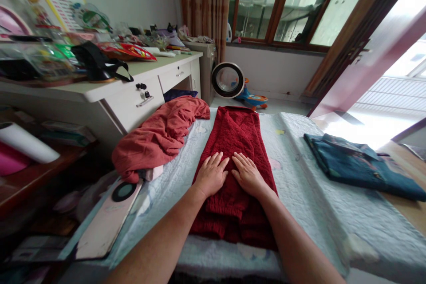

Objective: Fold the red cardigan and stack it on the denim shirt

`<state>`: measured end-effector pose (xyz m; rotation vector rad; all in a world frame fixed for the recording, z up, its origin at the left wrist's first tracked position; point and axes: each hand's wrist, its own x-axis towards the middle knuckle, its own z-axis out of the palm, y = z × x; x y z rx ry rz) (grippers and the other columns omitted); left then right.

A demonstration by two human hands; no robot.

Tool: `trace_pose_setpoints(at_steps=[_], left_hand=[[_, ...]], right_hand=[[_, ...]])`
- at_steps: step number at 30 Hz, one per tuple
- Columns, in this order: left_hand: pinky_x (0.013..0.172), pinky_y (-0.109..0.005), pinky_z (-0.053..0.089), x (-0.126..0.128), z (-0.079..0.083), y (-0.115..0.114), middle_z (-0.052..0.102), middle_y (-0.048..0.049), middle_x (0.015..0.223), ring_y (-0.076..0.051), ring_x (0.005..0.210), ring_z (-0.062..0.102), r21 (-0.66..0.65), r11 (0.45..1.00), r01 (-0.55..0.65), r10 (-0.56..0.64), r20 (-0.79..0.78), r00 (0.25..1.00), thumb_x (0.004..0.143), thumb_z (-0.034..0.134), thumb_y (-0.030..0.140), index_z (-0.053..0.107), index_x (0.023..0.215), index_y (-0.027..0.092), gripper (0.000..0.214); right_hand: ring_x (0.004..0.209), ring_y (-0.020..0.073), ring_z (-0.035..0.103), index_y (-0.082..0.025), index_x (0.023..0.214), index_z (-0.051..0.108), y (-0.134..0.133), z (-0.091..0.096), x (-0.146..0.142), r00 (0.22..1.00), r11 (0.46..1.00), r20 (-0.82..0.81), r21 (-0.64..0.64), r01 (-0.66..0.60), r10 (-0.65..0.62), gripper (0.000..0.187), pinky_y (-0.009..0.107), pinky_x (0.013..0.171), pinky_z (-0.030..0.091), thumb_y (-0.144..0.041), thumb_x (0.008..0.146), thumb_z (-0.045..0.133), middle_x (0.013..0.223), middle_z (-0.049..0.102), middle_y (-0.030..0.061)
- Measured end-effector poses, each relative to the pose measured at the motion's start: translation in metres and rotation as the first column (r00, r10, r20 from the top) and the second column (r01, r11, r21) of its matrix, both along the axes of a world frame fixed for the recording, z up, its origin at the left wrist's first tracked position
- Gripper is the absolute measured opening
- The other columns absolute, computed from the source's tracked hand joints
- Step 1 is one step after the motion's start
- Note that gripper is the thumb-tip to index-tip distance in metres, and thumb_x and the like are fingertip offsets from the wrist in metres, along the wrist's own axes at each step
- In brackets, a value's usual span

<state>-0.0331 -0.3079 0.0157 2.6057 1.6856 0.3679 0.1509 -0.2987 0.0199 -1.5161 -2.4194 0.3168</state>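
Left hand (pixel 212 175), right hand (pixel 248 175) spread palm-down on red garment (pixel 238 135), frame centre, likely holding it flat; quilt (pixel 299 195) supports.

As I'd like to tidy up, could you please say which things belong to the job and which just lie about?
Probably belong:
dark red textured fabric, under left fingers and right fingers
pale blue quilted cover beneath
perhaps crumpled coral cloth, folded blue denim

Lying about:
shiny red packet
blue-and-orange plastic toy
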Motion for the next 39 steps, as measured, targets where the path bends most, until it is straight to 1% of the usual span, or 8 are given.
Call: trace_pose_setpoints(at_steps=[4,9,16,19,25,27,33,39], left_hand=[[0.115,-0.045,0.028,0.0002,0.0003,-0.0003,0.037,-0.0105,0.153,-0.026,0.142,0.032,-0.001,1.0,-0.001,0.001,-0.005,1.0,0.095,0.046,0.035,0.042,0.143,0.023,0.05],[0.115,-0.046,0.028,0.0003,0.0001,-0.0004,0.037,-0.0106,0.153,-0.026,0.142,0.031,0.007,1.0,0.003,-0.003,0.001,1.0,0.095,0.047,0.035,0.042,0.143,0.022,0.05],[0.116,-0.045,0.027,0.0003,-0.0012,0.0006,0.036,-0.0109,0.154,-0.026,0.143,0.03,-0.002,1.0,0.004,-0.004,0.003,1.0,0.094,0.047,0.035,0.042,0.143,0.022,0.051],[0.116,-0.045,0.027,0.0002,-0.0012,0.0006,0.036,-0.0104,0.154,-0.026,0.143,0.029,-0.005,1.0,0.003,-0.003,0.003,1.0,0.094,0.047,0.035,0.042,0.143,0.022,0.051],[0.115,-0.045,0.027,0.0002,0.0007,-0.0005,0.038,-0.0107,0.153,-0.026,0.142,0.031,0.002,1.0,0.003,-0.003,0.001,1.0,0.095,0.046,0.035,0.042,0.143,0.023,0.05],[0.115,-0.045,0.028,0.0001,0.0009,-0.0006,0.038,-0.0111,0.153,-0.026,0.142,0.032,0.002,1.0,0.003,-0.003,-0.003,1.0,0.095,0.045,0.035,0.042,0.143,0.022,0.05],[0.115,-0.045,0.028,0.0,-0.0008,0.0002,0.037,-0.0101,0.153,-0.026,0.142,0.031,0.009,1.0,0.004,-0.004,-0.004,1.0,0.095,0.046,0.036,0.042,0.143,0.023,0.05],[0.115,-0.045,0.027,0.0001,-0.0009,0.0001,0.037,-0.0101,0.153,-0.026,0.142,0.031,0.002,1.0,-0.005,0.005,-0.002,1.0,0.094,0.047,0.035,0.042,0.143,0.023,0.05]], right_hand=[[0.147,0.0226,0.019,-0.016,0.148,0.036,-0.002,0.0009,-0.0011,0.999,1.0,0.052,-0.01,-0.002,0.002,0.058,0.044,0.119,0.018,-0.037,0.094,0.044,0.157,0.028,0.0081],[0.147,0.0233,0.017,-0.016,0.149,0.034,-0.0043,0.002,-0.001,0.998,1.0,0.065,-0.009,-0.012,0.013,0.063,0.045,0.119,0.018,-0.046,0.094,0.043,0.157,0.027,0.0092],[0.147,0.0263,0.014,-0.015,0.15,0.033,-0.007,0.0071,-0.0001,0.998,0.999,0.055,-0.012,-0.039,0.039,0.087,0.047,0.119,0.015,-0.067,0.083,0.052,0.158,0.025,0.012],[0.147,0.0262,0.015,-0.016,0.15,0.033,-0.0062,0.0069,0.0009,0.998,0.999,0.037,-0.019,-0.043,0.043,0.086,0.047,0.119,0.015,-0.067,0.083,0.053,0.157,0.027,0.0114],[0.147,0.0244,0.017,-0.017,0.148,0.036,-0.004,0.0062,0.0009,0.999,0.999,0.03,-0.039,-0.012,0.013,0.062,0.046,0.119,0.018,-0.046,0.094,0.043,0.157,0.028,0.0083],[0.147,0.0241,0.018,-0.017,0.148,0.037,-0.0038,0.0065,0.0005,1.0,0.999,0.029,-0.036,-0.009,0.01,0.059,0.046,0.118,0.018,-0.043,0.095,0.042,0.157,0.029,0.0083],[0.147,0.0258,0.017,-0.019,0.149,0.035,-0.0052,0.0058,0.0005,0.999,0.999,0.04,-0.012,-0.033,0.034,0.073,0.048,0.118,0.018,-0.056,0.088,0.053,0.157,0.028,0.0106],[0.147,0.0265,0.015,-0.018,0.149,0.034,-0.0062,0.0044,0.0004,0.998,0.999,0.047,0.001,-0.047,0.047,0.078,0.048,0.119,0.017,-0.06,0.086,0.053,0.157,0.027,0.0113]])
